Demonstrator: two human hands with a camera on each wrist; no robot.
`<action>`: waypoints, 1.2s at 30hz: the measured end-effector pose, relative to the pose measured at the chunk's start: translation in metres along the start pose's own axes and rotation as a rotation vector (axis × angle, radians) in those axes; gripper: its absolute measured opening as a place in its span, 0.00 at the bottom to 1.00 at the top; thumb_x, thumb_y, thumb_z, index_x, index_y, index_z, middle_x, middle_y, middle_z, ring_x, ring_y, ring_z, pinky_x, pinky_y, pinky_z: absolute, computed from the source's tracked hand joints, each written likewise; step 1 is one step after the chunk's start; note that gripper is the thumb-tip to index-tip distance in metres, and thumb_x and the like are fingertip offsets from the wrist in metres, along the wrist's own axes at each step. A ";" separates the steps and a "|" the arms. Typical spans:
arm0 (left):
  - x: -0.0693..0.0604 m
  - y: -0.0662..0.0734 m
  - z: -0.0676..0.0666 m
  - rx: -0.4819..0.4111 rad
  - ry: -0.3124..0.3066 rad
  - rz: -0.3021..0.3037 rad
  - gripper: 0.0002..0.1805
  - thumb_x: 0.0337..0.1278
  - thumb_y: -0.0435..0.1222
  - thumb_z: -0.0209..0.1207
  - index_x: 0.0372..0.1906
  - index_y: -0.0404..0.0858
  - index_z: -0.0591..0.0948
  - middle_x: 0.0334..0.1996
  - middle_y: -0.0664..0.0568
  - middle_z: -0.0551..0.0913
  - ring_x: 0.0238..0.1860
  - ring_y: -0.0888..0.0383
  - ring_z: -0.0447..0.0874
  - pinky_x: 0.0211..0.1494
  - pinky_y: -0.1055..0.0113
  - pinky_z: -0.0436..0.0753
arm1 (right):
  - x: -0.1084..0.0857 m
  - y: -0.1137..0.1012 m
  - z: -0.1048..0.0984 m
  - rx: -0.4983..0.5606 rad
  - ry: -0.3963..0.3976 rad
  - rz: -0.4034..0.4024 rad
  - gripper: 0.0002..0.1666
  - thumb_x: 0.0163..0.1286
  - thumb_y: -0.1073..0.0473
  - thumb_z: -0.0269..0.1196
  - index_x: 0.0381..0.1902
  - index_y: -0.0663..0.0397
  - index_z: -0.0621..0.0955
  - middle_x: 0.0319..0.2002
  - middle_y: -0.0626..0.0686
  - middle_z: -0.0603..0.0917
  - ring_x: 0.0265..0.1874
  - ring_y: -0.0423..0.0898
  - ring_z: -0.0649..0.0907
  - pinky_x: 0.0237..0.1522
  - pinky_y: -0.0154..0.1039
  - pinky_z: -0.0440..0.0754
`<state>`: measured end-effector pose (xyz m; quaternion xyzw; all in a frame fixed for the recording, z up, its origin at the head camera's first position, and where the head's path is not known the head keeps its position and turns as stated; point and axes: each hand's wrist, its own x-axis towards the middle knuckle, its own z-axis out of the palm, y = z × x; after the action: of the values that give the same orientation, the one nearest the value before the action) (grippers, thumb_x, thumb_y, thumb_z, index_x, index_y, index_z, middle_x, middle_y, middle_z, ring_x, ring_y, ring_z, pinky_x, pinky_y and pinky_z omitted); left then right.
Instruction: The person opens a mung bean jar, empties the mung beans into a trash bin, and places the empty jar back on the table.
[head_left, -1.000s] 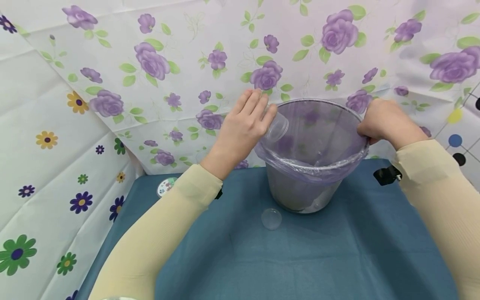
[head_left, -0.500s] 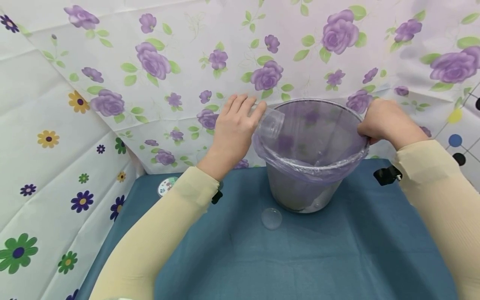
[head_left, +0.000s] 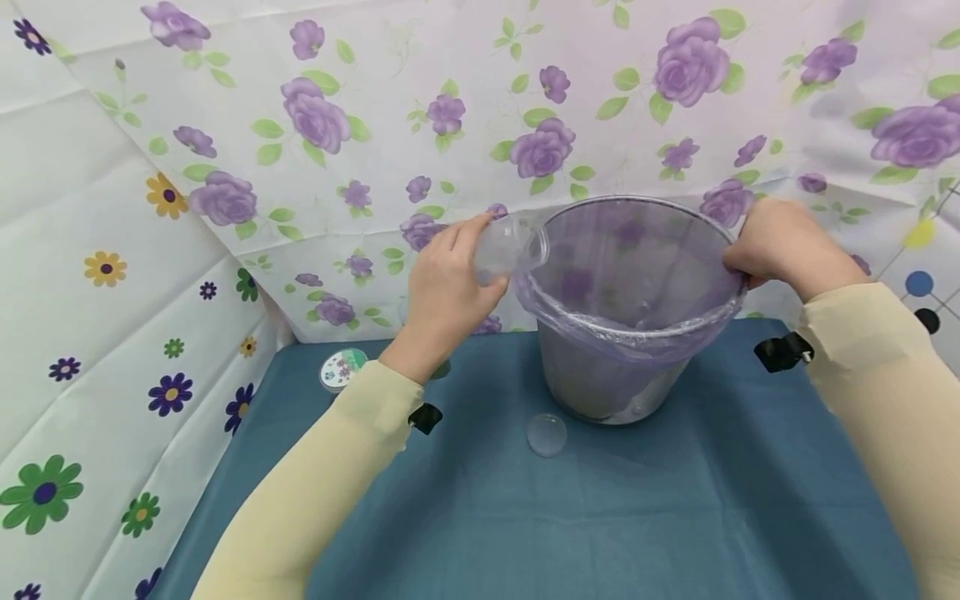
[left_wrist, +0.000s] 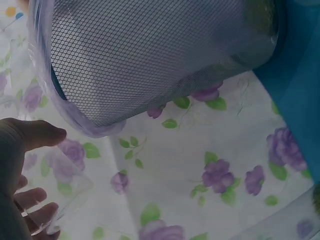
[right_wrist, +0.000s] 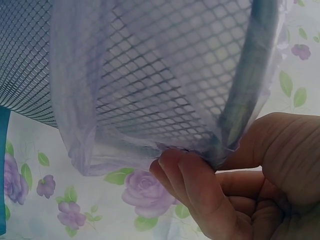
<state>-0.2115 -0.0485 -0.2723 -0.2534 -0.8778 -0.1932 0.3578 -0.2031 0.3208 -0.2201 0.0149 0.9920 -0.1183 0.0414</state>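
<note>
Tilted on its side, a clear plastic cup (head_left: 501, 248) is gripped by my left hand (head_left: 444, 292), its mouth facing the left rim of the trash bin. The silver mesh trash bin (head_left: 600, 385) stands upright, lined with a translucent purple trash bag (head_left: 637, 348) folded over its rim. My right hand (head_left: 780, 243) pinches the bag at the bin's right rim; in the right wrist view its thumb and fingers (right_wrist: 192, 175) close on the bag's edge. Nothing is seen inside the cup. How much lies in the bin's bottom is hidden.
A clear round lid (head_left: 547, 435) lies on the blue tablecloth (head_left: 570, 533) in front of the bin. Partly behind my left forearm is a round container with a floral top (head_left: 342, 368). Flower-printed sheeting (head_left: 420, 108) hangs close behind the bin.
My left hand has moved left and down with the cup, drawing it back from over the bin and turning it more onto its side. The right hand stays at the rim.
</note>
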 end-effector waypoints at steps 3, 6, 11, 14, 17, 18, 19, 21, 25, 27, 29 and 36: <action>-0.012 -0.005 0.002 -0.067 -0.016 -0.102 0.38 0.42 0.47 0.69 0.62 0.43 0.70 0.56 0.51 0.78 0.54 0.54 0.78 0.53 0.58 0.80 | 0.000 0.002 0.001 0.008 0.001 0.004 0.11 0.48 0.61 0.55 0.14 0.63 0.79 0.08 0.49 0.80 0.11 0.45 0.81 0.16 0.40 0.73; -0.026 -0.010 0.004 -0.128 -0.014 -0.183 0.39 0.42 0.51 0.69 0.62 0.43 0.70 0.55 0.51 0.78 0.52 0.54 0.78 0.51 0.58 0.80 | 0.000 0.003 0.002 0.014 0.005 0.005 0.11 0.48 0.61 0.55 0.14 0.62 0.79 0.08 0.49 0.80 0.10 0.45 0.81 0.15 0.40 0.73; -0.053 -0.017 0.013 -0.202 -0.004 -0.277 0.37 0.42 0.53 0.67 0.59 0.42 0.70 0.50 0.50 0.79 0.50 0.54 0.79 0.50 0.58 0.80 | -0.001 0.005 0.003 0.027 0.013 0.006 0.12 0.49 0.60 0.56 0.13 0.62 0.79 0.08 0.50 0.80 0.10 0.45 0.80 0.14 0.41 0.71; -0.069 -0.021 0.020 -0.235 -0.019 -0.328 0.37 0.42 0.55 0.67 0.58 0.44 0.70 0.48 0.50 0.78 0.51 0.54 0.78 0.50 0.57 0.79 | -0.002 0.006 0.003 0.028 0.022 0.006 0.13 0.50 0.60 0.56 0.13 0.62 0.79 0.08 0.49 0.80 0.10 0.45 0.80 0.14 0.41 0.71; -0.085 -0.023 0.028 -0.269 -0.051 -0.395 0.35 0.42 0.57 0.66 0.56 0.47 0.70 0.48 0.52 0.78 0.52 0.55 0.78 0.51 0.56 0.79 | -0.002 0.006 0.004 0.031 0.030 0.009 0.13 0.50 0.59 0.56 0.13 0.62 0.80 0.07 0.49 0.79 0.10 0.46 0.80 0.15 0.41 0.72; -0.090 -0.024 0.031 -0.282 -0.062 -0.418 0.35 0.42 0.58 0.66 0.55 0.48 0.69 0.48 0.52 0.78 0.53 0.56 0.78 0.51 0.56 0.79 | -0.002 0.006 0.004 0.031 0.032 0.008 0.14 0.50 0.59 0.56 0.13 0.62 0.80 0.07 0.49 0.79 0.10 0.46 0.80 0.15 0.41 0.72; -0.094 -0.025 0.034 -0.297 -0.075 -0.446 0.35 0.42 0.59 0.65 0.54 0.50 0.69 0.48 0.53 0.78 0.53 0.56 0.78 0.52 0.56 0.79 | -0.002 0.007 0.004 0.032 0.033 0.008 0.14 0.50 0.59 0.56 0.12 0.62 0.80 0.07 0.49 0.79 0.10 0.46 0.80 0.15 0.41 0.71; -0.104 -0.026 0.040 -0.323 -0.099 -0.498 0.33 0.40 0.61 0.65 0.51 0.52 0.68 0.47 0.54 0.78 0.51 0.56 0.79 0.49 0.57 0.79 | -0.002 0.007 0.004 0.028 0.039 0.005 0.14 0.50 0.59 0.56 0.11 0.61 0.80 0.07 0.49 0.79 0.10 0.45 0.80 0.14 0.41 0.71; -0.120 -0.028 0.052 -0.369 -0.141 -0.574 0.33 0.39 0.62 0.65 0.48 0.53 0.68 0.43 0.54 0.78 0.42 0.54 0.79 0.40 0.60 0.78 | -0.002 0.006 0.005 0.023 0.045 0.001 0.14 0.49 0.59 0.56 0.09 0.59 0.80 0.07 0.48 0.79 0.10 0.46 0.79 0.14 0.40 0.69; -0.126 -0.029 0.058 -0.389 -0.163 -0.592 0.33 0.39 0.62 0.65 0.48 0.51 0.68 0.40 0.53 0.77 0.37 0.52 0.77 0.36 0.61 0.75 | -0.003 0.006 0.005 0.024 0.046 0.004 0.15 0.49 0.59 0.56 0.09 0.59 0.80 0.07 0.48 0.79 0.10 0.46 0.79 0.14 0.40 0.69; -0.132 -0.030 0.063 -0.408 -0.185 -0.613 0.33 0.38 0.62 0.66 0.48 0.50 0.69 0.40 0.54 0.76 0.38 0.52 0.77 0.36 0.62 0.75 | -0.003 0.005 0.005 0.028 0.044 0.005 0.15 0.49 0.59 0.56 0.09 0.58 0.80 0.07 0.48 0.79 0.11 0.46 0.79 0.14 0.40 0.69; -0.146 -0.031 0.079 -0.486 -0.284 -0.720 0.32 0.36 0.62 0.67 0.47 0.54 0.71 0.42 0.56 0.77 0.42 0.58 0.77 0.40 0.60 0.78 | -0.003 0.004 0.005 0.041 0.035 0.009 0.15 0.50 0.58 0.56 0.10 0.60 0.81 0.08 0.50 0.80 0.11 0.47 0.79 0.14 0.41 0.69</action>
<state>-0.1817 -0.0762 -0.4358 -0.0327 -0.8794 -0.4691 0.0742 -0.1995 0.3240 -0.2253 0.0223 0.9899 -0.1381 0.0240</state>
